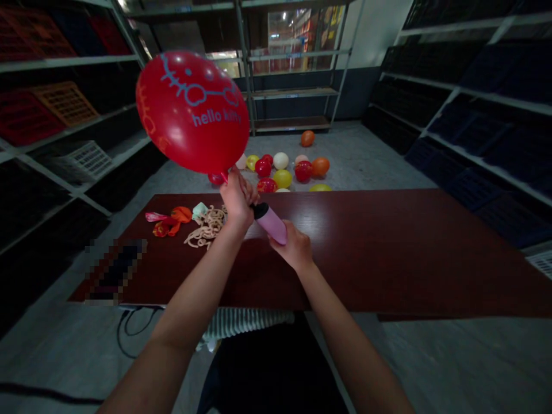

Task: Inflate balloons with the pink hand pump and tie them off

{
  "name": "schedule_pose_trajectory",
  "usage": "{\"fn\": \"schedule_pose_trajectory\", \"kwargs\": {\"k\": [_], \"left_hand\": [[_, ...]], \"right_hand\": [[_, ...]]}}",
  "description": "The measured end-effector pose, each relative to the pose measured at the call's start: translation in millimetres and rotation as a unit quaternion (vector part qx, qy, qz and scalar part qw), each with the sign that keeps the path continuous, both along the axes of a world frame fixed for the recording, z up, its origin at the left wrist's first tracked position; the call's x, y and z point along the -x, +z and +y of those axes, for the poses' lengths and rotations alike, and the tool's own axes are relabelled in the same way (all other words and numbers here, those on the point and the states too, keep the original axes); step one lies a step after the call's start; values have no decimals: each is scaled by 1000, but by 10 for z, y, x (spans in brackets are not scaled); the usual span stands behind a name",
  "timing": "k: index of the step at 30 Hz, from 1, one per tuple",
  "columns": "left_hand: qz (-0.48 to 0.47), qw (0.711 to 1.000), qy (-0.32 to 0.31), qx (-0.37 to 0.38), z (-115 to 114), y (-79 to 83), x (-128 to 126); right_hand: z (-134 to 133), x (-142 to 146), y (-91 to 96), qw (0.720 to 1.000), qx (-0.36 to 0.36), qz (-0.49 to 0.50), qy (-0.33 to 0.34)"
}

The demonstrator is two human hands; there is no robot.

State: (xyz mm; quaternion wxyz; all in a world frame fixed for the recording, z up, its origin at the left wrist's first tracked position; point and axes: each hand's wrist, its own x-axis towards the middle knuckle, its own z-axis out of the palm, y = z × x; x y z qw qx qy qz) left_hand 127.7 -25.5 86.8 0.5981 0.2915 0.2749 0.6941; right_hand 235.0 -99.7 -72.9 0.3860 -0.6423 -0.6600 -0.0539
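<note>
A large inflated red balloon [192,109] with light blue print floats above the left part of a dark red table [388,247]. My left hand [238,201] is closed, pinching the balloon's neck at the black nozzle of a pink hand pump [271,223]. My right hand [294,247] is closed around the pump's lower end. Both hands hover over the table's middle.
Flat uninflated balloons [171,221] and a pile of beige strings [207,227] lie on the table to the left. Several inflated balloons [287,169] rest on the floor beyond the table. Metal shelving with crates lines both sides. A blurred patch covers the table's near left corner.
</note>
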Motion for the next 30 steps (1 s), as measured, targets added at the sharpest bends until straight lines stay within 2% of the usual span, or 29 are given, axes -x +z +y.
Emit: {"fn": "schedule_pose_trajectory", "kwargs": {"k": [9, 16, 20, 24, 27, 30], "left_hand": [[-22, 999, 34, 12, -27, -49, 451], [-53, 996, 67, 24, -75, 87, 942], [-70, 994, 82, 17, -65, 223, 1248], [-70, 994, 84, -5, -103, 471, 1433], [-60, 995, 76, -24, -146, 681, 1416], [-46, 995, 67, -51, -138, 820, 1257]], "right_hand": [[-48, 50, 92, 997, 0, -48, 53], [-79, 74, 84, 991, -12, -93, 91], [-90, 82, 89, 990, -17, -107, 94], [-89, 79, 83, 989, -27, -109, 93], [-82, 71, 77, 990, -29, -102, 93], [-74, 51, 65, 993, -30, -82, 81]]}}
